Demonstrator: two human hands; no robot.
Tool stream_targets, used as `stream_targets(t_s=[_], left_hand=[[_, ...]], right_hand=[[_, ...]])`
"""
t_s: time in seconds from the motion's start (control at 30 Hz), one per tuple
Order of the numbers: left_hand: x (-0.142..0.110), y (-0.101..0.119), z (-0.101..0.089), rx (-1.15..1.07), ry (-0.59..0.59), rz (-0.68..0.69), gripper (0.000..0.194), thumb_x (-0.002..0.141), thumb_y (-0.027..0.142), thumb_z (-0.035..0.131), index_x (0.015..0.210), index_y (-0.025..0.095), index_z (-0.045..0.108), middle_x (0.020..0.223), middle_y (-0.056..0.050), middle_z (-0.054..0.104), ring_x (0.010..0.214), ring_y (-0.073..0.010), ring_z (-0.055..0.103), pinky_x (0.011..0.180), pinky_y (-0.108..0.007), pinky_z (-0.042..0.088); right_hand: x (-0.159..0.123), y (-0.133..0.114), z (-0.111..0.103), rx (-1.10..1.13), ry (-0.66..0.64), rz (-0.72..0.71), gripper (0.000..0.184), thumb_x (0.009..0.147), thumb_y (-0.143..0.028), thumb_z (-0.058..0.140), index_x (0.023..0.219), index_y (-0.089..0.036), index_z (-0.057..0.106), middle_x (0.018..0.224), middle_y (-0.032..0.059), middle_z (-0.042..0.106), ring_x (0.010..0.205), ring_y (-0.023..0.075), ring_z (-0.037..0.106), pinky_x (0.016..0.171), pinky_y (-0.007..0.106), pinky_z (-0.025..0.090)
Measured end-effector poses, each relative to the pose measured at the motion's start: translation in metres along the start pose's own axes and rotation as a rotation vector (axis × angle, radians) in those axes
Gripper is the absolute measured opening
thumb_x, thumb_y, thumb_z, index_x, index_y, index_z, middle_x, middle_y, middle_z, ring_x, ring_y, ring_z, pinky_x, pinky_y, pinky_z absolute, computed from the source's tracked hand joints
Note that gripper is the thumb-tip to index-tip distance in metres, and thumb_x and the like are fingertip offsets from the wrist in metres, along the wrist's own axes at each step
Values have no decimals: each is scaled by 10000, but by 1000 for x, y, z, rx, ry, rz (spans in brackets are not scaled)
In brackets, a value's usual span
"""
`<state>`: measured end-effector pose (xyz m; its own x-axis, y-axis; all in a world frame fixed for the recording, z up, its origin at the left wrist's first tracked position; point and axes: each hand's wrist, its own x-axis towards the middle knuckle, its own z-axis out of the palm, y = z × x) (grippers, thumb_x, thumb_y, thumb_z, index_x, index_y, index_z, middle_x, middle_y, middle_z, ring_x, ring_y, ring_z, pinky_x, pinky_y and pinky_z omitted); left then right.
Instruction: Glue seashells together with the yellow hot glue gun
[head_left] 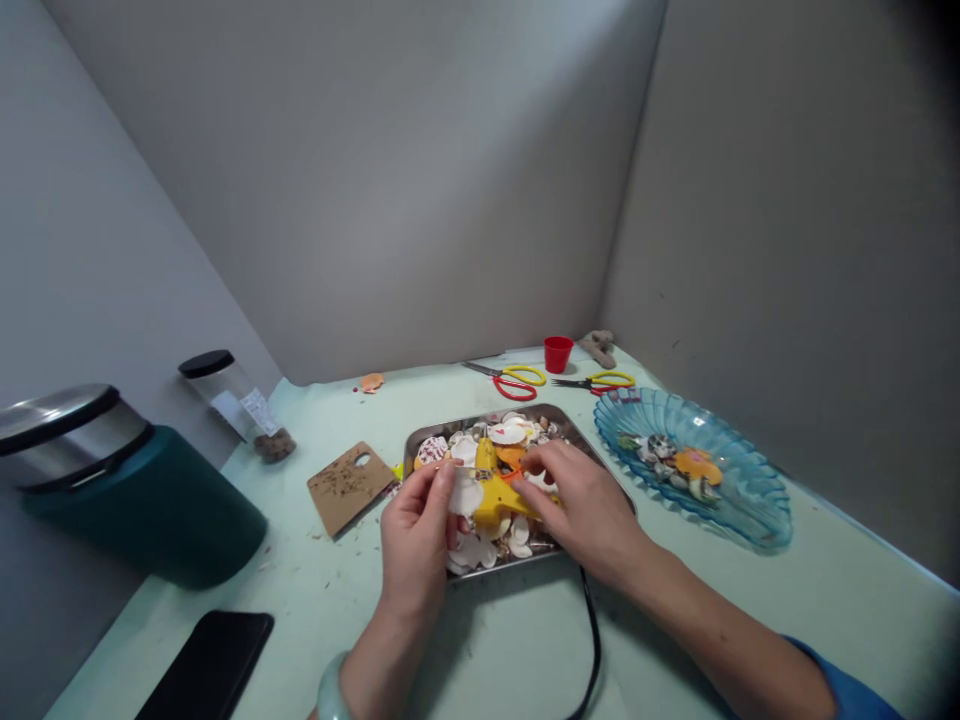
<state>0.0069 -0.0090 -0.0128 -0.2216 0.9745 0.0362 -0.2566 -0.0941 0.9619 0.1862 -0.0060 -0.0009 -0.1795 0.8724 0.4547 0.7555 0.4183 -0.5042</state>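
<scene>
Over a metal tray (517, 567) of shells lies a yellow hot glue gun (489, 500), its nozzle pointing away from me and its orange trigger on the right side. My left hand (417, 530) pinches a thin whitish piece (466, 492), perhaps a shell, beside the gun's body. Part of that piece is behind my fingers. My right hand (589, 500) is closed at the gun's handle and trigger, with thumb and forefinger by the orange part; its other fingers are hidden. White shells (519, 535) and a striped shell (432, 450) surround the gun.
A blue glass dish (757, 500) with shells stands right. Behind are two pairs of scissors (517, 380) (600, 381) and a red cup (558, 354). On the left are a brown card (349, 490), clear jar (244, 405), teal flask (150, 500) and phone (210, 665). A black cord (595, 640) runs toward me.
</scene>
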Motion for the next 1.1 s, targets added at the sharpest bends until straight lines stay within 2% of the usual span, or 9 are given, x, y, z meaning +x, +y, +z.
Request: stream_targets(t_s=[0.17,0.3,0.43,0.53,0.67,0.77,0.9,1.0,1.1], left_hand=[[1,3,3,-56,72,43,356,743,459,768,923,154,723,566,75,569,354,-21,373,383,-160,386],[2,4,3,-79,73,45,361,756,457,758,929,143,715,467,93,487,361,-39,391,379,-147,356],[3,4,2,-67,109,60,382,747,461,762,937,134,712,537,73,549,376,-31,395,365,-140,317],[3,5,3,-68,119,50,404,724,473,774,939,136,717,569,71,567,376,-30,387,376,-153,350],[2,5,4,-54,126,63,407,712,476,778,937,140,731,531,74,549,385,-44,402,392,-166,371],[1,5,4,-2,129,87,402,716,482,771,925,141,739,580,56,589,395,-48,422,390,-171,370],[1,3,3,35,107,76,409,739,502,748,936,143,728,557,57,579,394,-61,457,393,-172,373],[1,3,2,55,115,72,417,745,508,742,944,142,723,528,62,561,393,-67,463,394,-169,369],[2,5,2,82,128,71,426,752,515,732,951,138,720,509,63,547,392,-71,465,391,-167,358]], right_hand=[[-3,-2,1,-196,-284,138,315,846,-387,680,1049,-166,585,975,135,729,870,324,694,661,339,429],[-2,1,0,-119,-316,133,301,870,-336,640,1098,-152,571,921,131,743,852,313,703,655,325,420],[5,9,-9,158,-161,189,315,863,-365,631,1110,-178,572,964,97,730,851,264,686,685,322,457],[11,13,-21,386,-19,351,431,788,-425,696,1123,-186,568,873,50,707,669,209,670,615,311,474],[15,13,-32,946,-46,436,665,799,-479,686,1337,-204,408,793,7,669,592,163,623,568,284,478],[11,9,-29,1277,-148,375,520,766,-535,724,1131,-221,528,751,-16,599,519,114,512,488,249,425],[0,2,-16,1474,-215,341,315,796,-468,724,912,-220,568,544,-108,341,403,64,206,406,222,307],[-9,0,-12,1441,-272,230,278,858,-460,649,936,-202,583,547,-88,381,429,86,272,464,253,346],[-15,3,-15,1265,-387,153,349,909,-502,562,809,-169,589,612,-17,495,518,113,398,517,271,325]])
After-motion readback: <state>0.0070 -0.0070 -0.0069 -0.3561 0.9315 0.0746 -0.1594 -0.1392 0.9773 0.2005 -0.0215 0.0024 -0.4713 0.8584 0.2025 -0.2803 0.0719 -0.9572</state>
